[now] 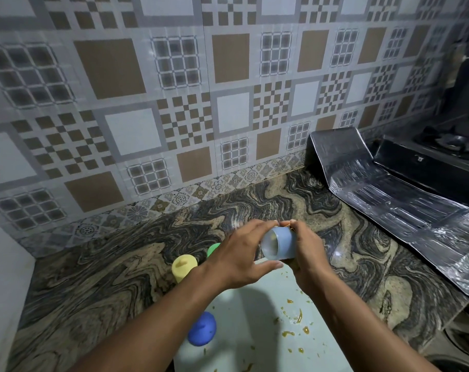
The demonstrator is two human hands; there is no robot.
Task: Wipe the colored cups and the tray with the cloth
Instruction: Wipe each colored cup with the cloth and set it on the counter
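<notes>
The pale blue translucent plastic cup (279, 244) lay on its side, gripped between the fingers of the left hand (236, 259) and the right hand (305, 253), above the far end of the flat white plastic tray (254, 331). Left of the left fingers, a yellow plastic cup (183, 267) stood upside down on the swirled granite counter (107, 264). A green plastic cup (213, 249) stood just behind it, partly hidden by that hand. Nearer than the fingers, a dark blue plastic cup (202, 328) sat at the tray's left edge. Well right of the right fingers lay a creased silver foil sheet (388, 189), with a black gas stove (429, 157) beyond it.
</notes>
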